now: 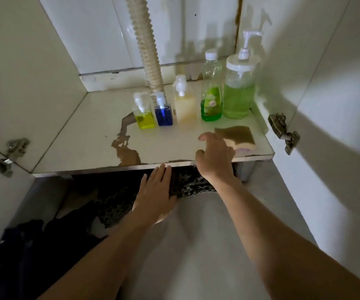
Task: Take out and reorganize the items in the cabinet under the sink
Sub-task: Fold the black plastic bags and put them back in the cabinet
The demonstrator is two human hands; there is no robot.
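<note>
Inside the open cabinet, a row of bottles stands on the white shelf floor: a small yellow pump bottle, a small blue pump bottle, a cream-coloured bottle, a green dish-soap bottle and a large green pump jar. A brown-topped sponge lies at the front right. My right hand hovers over the shelf edge just left of the sponge, fingers loosely spread, holding nothing. My left hand lies flat, fingertips at the shelf's front edge.
A ribbed drain hose comes down behind the small bottles. Brown peeled patches mark the shelf's front middle. Door hinges sit at left and right. Dark patterned cloth lies on the floor below.
</note>
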